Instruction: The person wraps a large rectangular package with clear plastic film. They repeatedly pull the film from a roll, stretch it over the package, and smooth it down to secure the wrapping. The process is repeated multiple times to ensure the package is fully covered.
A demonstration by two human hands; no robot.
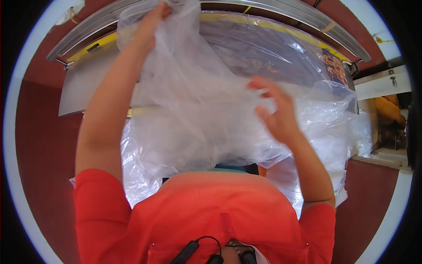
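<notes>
Translucent plastic film [189, 110] hangs in loose folds in front of me and spreads over the work surface. My left hand [159, 20] is raised at the far left of centre, closed on a bunched upper part of the film. Folds of it hide some of the fingers. My right hand [278, 112] hovers at the right of the film, slightly blurred, its thumb and fingers apart and curved with nothing between them. Behind the film lies a dark panel [246, 48] under shiny clear wrap, with gold lettering and a patterned picture at its right end.
A curved-looking metal rail [281, 9] runs along the far side, with a yellow strip [102, 42] before it. A grey board [88, 79] extends left. More crinkled clear plastic [327, 154] hangs at the near right. An open-fronted compartment [391, 119] stands at the right.
</notes>
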